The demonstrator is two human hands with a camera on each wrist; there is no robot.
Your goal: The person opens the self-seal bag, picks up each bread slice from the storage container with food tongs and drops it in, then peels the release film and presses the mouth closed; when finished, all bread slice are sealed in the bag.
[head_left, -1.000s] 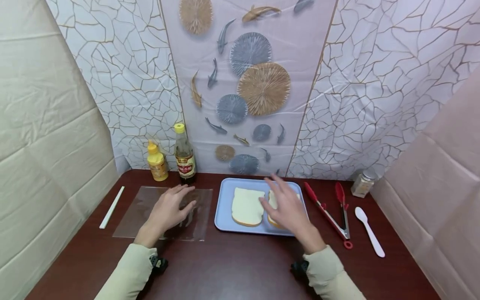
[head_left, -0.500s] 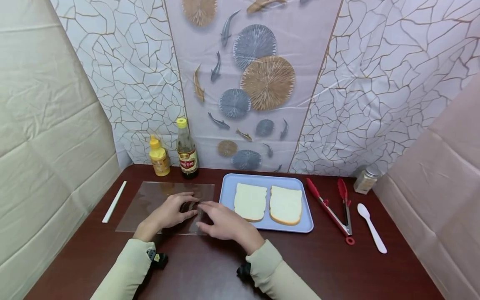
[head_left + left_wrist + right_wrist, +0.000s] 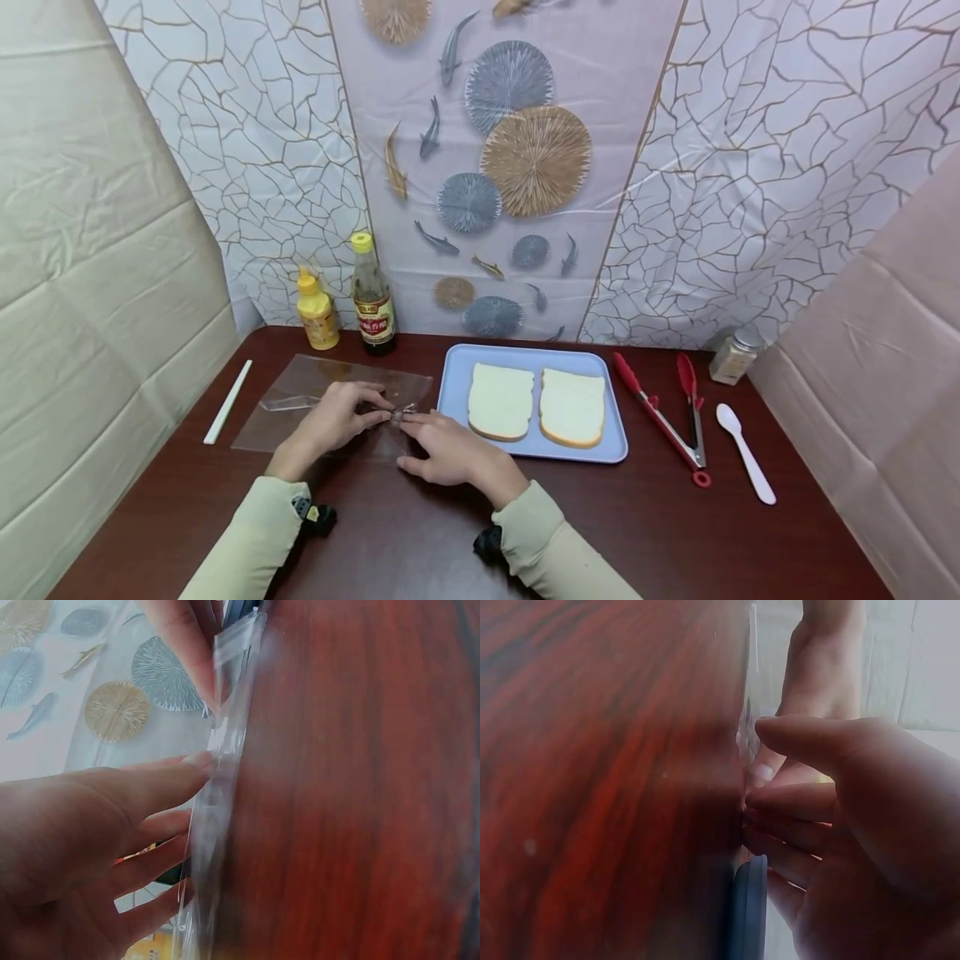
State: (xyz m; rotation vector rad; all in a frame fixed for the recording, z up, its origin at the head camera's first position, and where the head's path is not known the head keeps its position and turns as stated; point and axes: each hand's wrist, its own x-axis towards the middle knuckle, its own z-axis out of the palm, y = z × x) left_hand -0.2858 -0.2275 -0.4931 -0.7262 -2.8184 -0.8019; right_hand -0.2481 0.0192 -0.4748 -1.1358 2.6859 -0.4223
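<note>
Transparent film [image 3: 311,379] lies on the table [image 3: 420,542], left of the blue tray [image 3: 456,392], bunched where my hands meet. My left hand [image 3: 332,421] pinches it between thumb and fingers; my right hand [image 3: 448,450] touches it with fingers extended, thumb spread apart. Right wrist view: merely the tray's edge; head view: two bread slices [image 3: 501,402] inside it.

Film [image 3: 279,425] left, tray [image 3: 536,357] right (bread [image 3: 501,402] atop)

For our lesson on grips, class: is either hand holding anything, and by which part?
The left hand appears to pinch the clear, rectangular plastic sheet at a crumpled spot near its right edge; the right hand touches it there.
</note>
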